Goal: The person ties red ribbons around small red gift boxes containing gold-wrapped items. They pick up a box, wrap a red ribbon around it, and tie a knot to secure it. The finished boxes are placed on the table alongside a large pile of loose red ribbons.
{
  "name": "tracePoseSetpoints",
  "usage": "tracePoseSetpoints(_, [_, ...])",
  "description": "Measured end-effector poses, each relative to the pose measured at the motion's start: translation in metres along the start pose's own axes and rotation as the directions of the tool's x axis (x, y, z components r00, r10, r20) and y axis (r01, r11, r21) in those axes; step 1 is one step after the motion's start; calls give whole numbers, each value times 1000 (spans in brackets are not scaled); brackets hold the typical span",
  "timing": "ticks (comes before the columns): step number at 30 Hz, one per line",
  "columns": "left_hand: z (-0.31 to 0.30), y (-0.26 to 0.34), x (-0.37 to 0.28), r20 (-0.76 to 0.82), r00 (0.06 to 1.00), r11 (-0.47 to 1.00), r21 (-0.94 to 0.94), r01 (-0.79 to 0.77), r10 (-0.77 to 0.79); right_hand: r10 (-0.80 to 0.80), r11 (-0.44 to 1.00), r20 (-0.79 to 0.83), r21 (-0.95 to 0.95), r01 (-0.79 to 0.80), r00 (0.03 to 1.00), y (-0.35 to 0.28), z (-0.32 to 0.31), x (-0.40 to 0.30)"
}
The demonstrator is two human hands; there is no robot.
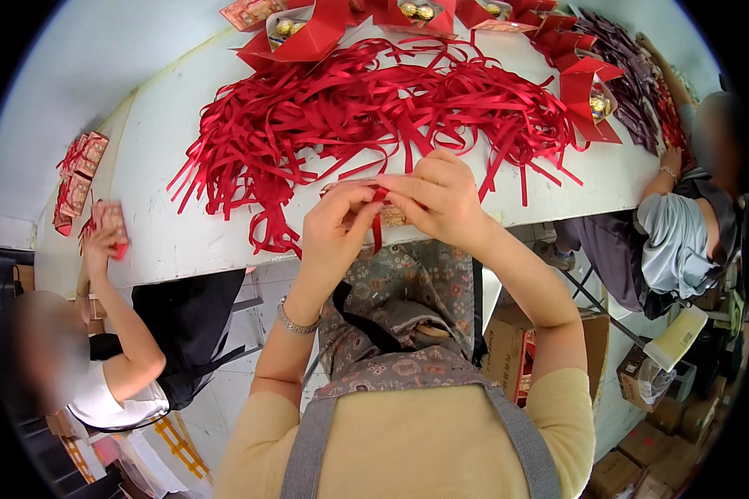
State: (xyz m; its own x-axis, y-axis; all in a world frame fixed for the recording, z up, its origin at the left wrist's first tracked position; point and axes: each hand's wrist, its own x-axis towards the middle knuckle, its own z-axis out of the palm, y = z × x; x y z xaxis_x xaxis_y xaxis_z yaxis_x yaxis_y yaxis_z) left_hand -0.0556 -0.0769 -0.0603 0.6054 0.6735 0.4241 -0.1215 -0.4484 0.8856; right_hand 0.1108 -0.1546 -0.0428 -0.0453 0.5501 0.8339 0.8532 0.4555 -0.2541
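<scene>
Both my hands meet at the near edge of the white table, over a small patterned box (393, 216) that they largely hide. My left hand (339, 221) pinches a red ribbon (377, 234) between thumb and fingers, its wrist wearing a metal watch or bracelet. Close against it, my right hand (440, 198) grips the same ribbon from the other side, fingers bent. One ribbon end hangs down in front of the box. Just beyond my hands lies a big tangled heap of red ribbons (349, 106).
Open red boxes (309, 31) with gold-wrapped balls stand along the far side of the white table (156, 206). A co-worker's hand (103, 240) at the left holds a patterned box, near several finished-looking boxes (81, 174). Another person (680, 231) sits at the right. Cardboard boxes (512, 349) stand below.
</scene>
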Motion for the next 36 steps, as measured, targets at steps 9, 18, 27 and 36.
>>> tracePoseSetpoints(9, [19,2,10,7,999,999,-28,33,-32,415,877,5,265,-401,910,-3,2,-9])
tracePoseSetpoints(18, [1,11,20,153,913,888,-220,404,-378,408,874,180,207,-440,895,7,-15,8])
tracePoseSetpoints(27, [4,11,45,332,942,987,158,-15,-38,655,420,474,419,-805,588,30,-4,90])
tracePoseSetpoints(36, [13,19,51,174,971,982,123,143,-163,90,934,244,316,-167,966,-76,-1,-6])
